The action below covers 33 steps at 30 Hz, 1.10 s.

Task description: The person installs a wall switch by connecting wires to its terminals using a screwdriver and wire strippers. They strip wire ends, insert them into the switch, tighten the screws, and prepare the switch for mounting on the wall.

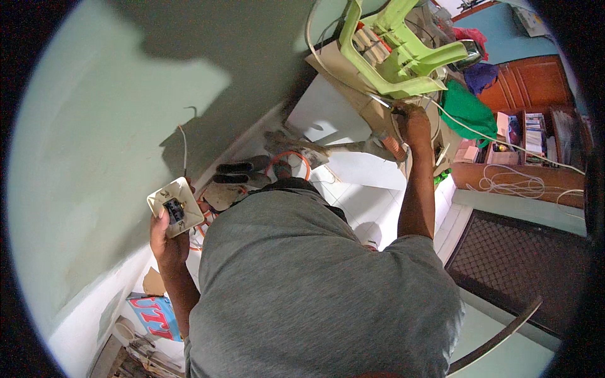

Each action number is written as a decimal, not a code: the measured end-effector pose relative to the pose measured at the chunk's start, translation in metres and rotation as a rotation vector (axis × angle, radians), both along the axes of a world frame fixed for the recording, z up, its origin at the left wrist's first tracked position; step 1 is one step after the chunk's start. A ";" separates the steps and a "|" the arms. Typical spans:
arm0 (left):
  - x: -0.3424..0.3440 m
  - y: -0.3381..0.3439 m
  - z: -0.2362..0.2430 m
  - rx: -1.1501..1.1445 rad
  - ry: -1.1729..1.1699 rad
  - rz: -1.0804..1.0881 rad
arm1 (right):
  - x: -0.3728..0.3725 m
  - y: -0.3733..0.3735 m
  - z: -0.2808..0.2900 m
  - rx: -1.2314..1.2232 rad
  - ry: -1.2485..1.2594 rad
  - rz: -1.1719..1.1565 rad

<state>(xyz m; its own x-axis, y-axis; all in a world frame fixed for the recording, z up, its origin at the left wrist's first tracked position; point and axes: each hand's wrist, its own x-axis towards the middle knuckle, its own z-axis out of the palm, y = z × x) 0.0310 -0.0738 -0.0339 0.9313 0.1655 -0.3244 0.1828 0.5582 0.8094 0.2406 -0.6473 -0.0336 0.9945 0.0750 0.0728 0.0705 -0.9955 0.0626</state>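
Observation:
My left hand (pixel 169 244) grips a cream square wall switch or socket plate (pixel 158 200) by its edge, thumb on the near rim. Its hollow back faces up, with a black block inside. Just beyond it, a short white cable (pixel 184 148) sticks out by the green wall. My right hand (pixel 413 126) reaches out over a cluttered table, fingers curled in. A slim tool with a shiny metal end (pixel 379 100) shows at its fingertips, and its dark part runs into the hand. Its exact kind is unclear. Below that hand lies an orange-brown cylinder (pixel 395 148).
An upturned lime-green plastic stool (pixel 384 79) stands on the table beyond my right hand. A green cloth (pixel 467 112) and a white cable (pixel 504 140) lie to its right. Dark shoes (pixel 242 169) and an orange hose (pixel 307 165) are on the floor by the wall.

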 end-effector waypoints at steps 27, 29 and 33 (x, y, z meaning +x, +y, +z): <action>0.004 -0.007 0.018 -0.194 -0.206 -0.231 | -0.047 0.150 0.047 0.994 -0.054 0.106; 0.012 -0.015 0.033 -0.167 -0.148 -0.267 | -0.055 0.210 0.051 1.114 0.181 0.354; 0.020 -0.024 0.047 -0.031 -0.152 -0.325 | -0.056 0.287 0.041 1.227 0.405 0.515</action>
